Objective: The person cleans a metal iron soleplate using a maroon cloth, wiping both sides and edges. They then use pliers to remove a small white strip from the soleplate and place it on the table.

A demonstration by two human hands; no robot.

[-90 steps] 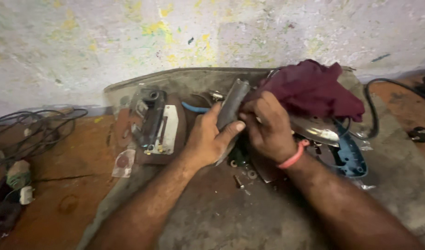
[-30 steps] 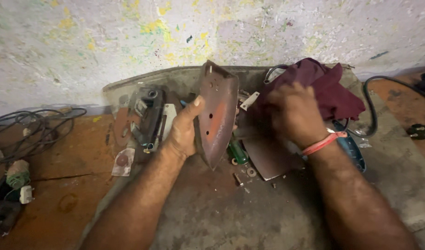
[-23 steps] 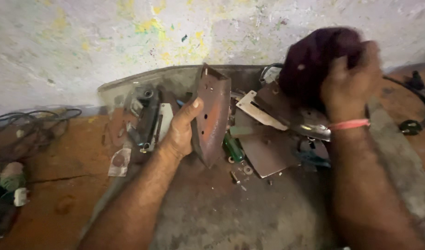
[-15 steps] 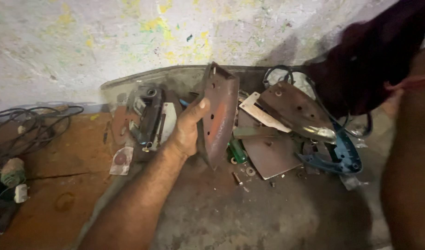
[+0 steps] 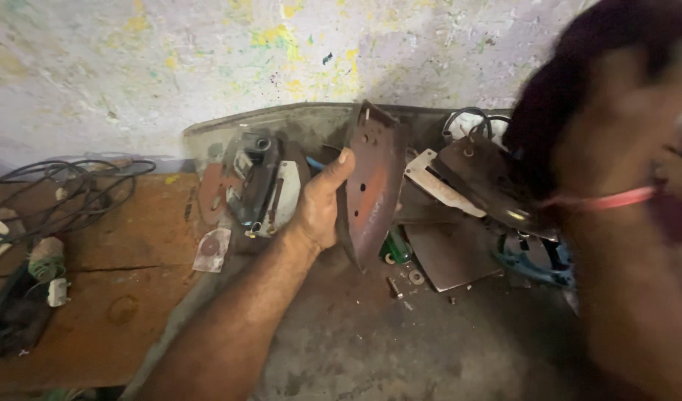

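Small clear plastic bag (image 5: 211,249) lies left of my left hand (image 5: 320,206), which grips the rusty iron plate (image 5: 372,187) upright; right hand (image 5: 615,111) is blurred, clutching maroon cloth (image 5: 578,74).

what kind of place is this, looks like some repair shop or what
Probably a small appliance repair workshop. The left hand holds a rusty iron soleplate upright, more dismantled iron parts lie on the grimy bench, and loose cables sit by the paint-spattered wall.

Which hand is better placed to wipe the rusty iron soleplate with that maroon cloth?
Probably the right hand: it is raised close to the camera gripping the maroon cloth, though blurred. The left hand is occupied, gripping the rusty iron soleplate on edge above the worktop.
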